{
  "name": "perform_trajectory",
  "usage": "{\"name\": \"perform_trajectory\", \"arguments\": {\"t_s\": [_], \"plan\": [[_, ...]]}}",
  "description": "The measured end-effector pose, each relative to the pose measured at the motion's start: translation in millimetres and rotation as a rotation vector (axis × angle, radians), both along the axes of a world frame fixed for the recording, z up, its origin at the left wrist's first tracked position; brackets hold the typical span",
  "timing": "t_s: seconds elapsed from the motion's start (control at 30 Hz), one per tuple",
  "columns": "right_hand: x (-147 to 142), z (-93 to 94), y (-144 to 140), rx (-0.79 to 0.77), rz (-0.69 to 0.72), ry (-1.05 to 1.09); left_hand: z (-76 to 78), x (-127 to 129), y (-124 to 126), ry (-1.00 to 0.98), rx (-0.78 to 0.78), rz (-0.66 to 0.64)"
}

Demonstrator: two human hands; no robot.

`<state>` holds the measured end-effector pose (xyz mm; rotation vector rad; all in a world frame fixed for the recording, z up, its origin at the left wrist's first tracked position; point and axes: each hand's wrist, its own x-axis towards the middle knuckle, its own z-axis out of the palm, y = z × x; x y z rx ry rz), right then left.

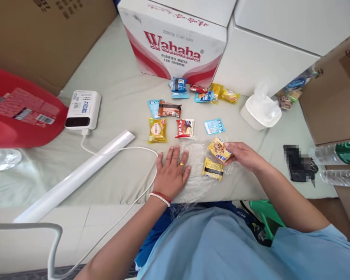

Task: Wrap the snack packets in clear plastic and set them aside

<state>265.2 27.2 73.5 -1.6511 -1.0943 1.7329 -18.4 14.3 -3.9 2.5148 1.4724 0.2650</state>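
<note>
Left hand (172,171) lies spread flat on a clear plastic bag (196,171) — right hand (243,155) pinches a cookie packet (218,149), fingertips partly hidden.

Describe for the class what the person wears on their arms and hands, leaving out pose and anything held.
Both forearms are bare. The left hand has a gold ring on one finger, and its wrist carries two thin bracelets, one of white beads and one red. The right hand shows no jewellery. Short light-blue sleeves belong to a light-blue shirt.

Bright even light, soft shadows, warped edges
</note>
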Motion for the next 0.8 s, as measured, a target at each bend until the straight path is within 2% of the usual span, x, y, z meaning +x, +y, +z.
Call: {"name": "perform_trajectory", "arguments": {"t_s": [0.13, 0.2, 0.27, 0.37, 0.47, 0.53, 0.6, 0.7, 0.8], "plan": [[-2.9, -2.5, -20.5, 0.102, 0.001, 0.038, -0.9, 1.3, -0.5, 0.029, 0.029, 0.002], [-8.1, -5.5, -24.3, 0.217, -0.004, -0.01, -1.7, 1.9, -0.5, 0.031, 0.038, 0.007], [-16.0, -9.5, -25.2, 0.374, 0.049, -0.105, -2.0, 2.3, -0.4, 0.026, 0.039, 0.011], [-32.1, -12.8, -25.7, 0.605, 0.299, -0.229, -0.6, 2.5, 0.0, 0.028, 0.025, 0.006], [-45.3, -5.6, -33.9, 0.71, 0.682, -0.295, 1.7, 2.7, 0.1, 0.038, 0.004, -0.004], [-47.1, 5.9, -46.5, 0.697, 0.874, -0.345, 2.1, 3.0, -0.1, 0.042, 0.01, 0.006], [-42.0, 19.2, -63.4, 0.666, 0.946, -0.41, 1.4, 3.4, -0.3, 0.04, 0.026, 0.017], [-25.3, 33.0, -91.1, 0.523, 0.904, -0.528, -0.6, 3.4, -0.5, 0.023, 0.03, 0.012], [-2.9, 34.4, -115.7, 0.35, 0.831, -0.601, -1.7, 3.0, -0.3, 0.015, 0.025, 0.014]]}}
